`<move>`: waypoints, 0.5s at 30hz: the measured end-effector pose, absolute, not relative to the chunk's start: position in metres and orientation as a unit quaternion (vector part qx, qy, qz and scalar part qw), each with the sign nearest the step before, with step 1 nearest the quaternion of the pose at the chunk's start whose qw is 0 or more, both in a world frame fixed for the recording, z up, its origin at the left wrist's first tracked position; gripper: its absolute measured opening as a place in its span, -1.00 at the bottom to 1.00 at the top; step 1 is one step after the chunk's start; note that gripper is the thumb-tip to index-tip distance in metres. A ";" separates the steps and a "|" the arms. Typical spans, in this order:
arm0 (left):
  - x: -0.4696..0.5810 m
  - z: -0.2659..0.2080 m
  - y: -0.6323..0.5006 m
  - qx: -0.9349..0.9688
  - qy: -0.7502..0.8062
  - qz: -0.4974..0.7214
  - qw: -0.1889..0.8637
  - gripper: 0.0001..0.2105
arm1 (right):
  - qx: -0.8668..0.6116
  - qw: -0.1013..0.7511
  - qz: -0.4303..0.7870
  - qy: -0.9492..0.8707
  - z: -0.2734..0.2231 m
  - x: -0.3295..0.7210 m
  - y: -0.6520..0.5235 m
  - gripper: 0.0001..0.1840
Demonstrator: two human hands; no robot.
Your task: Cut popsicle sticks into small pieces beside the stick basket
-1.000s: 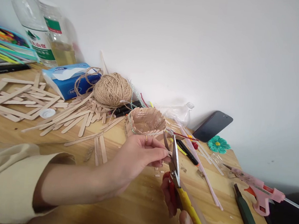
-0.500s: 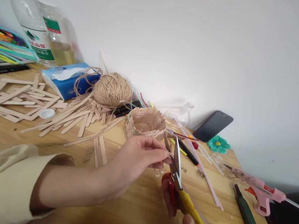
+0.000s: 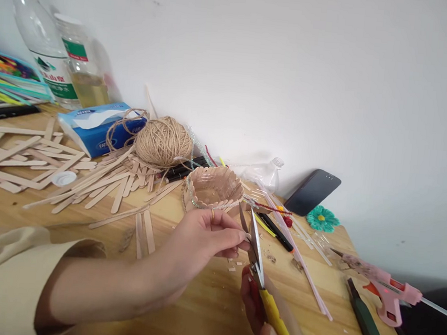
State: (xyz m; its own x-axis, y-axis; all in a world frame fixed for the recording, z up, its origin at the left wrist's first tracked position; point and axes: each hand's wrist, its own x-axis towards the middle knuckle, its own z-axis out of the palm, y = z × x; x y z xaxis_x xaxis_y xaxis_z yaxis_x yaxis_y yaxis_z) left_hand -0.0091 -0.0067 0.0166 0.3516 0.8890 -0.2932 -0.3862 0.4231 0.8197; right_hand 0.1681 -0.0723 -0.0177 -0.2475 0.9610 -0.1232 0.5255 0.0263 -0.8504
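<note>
Head view — twine (image 3: pixel 165 142), basket (image 3: pixel 223 178) behind left hand (image 3: pixel 204 237)

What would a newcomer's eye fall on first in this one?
Probably the scissors, with their bright yellow handle, in the right hand at lower centre, blades parted next to the left hand. Then the pink glue gun at far right, and the turquoise flower by the lower end of the tilted phone.

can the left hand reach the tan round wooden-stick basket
Probably yes: the left hand is in front of the basket, nothing visible between, though its fingers are at the yellow-handled metal scissors.
</note>
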 end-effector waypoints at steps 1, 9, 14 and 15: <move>-0.009 0.017 -0.007 0.332 0.381 0.423 0.752 -0.94 | -0.556 0.259 0.421 -0.668 -0.018 0.168 -0.071 -0.31; -0.009 0.017 -0.006 0.335 0.385 0.424 0.749 -0.94 | -0.585 0.275 0.421 -0.636 -0.032 0.170 -0.081 -0.24; -0.008 0.017 -0.006 0.337 0.380 0.427 0.748 -0.94 | -0.584 0.268 0.452 -0.618 -0.025 0.173 -0.080 -0.28; -0.008 0.017 -0.006 0.338 0.381 0.428 0.747 -0.94 | -0.579 0.265 0.458 -0.620 -0.021 0.173 -0.078 -0.30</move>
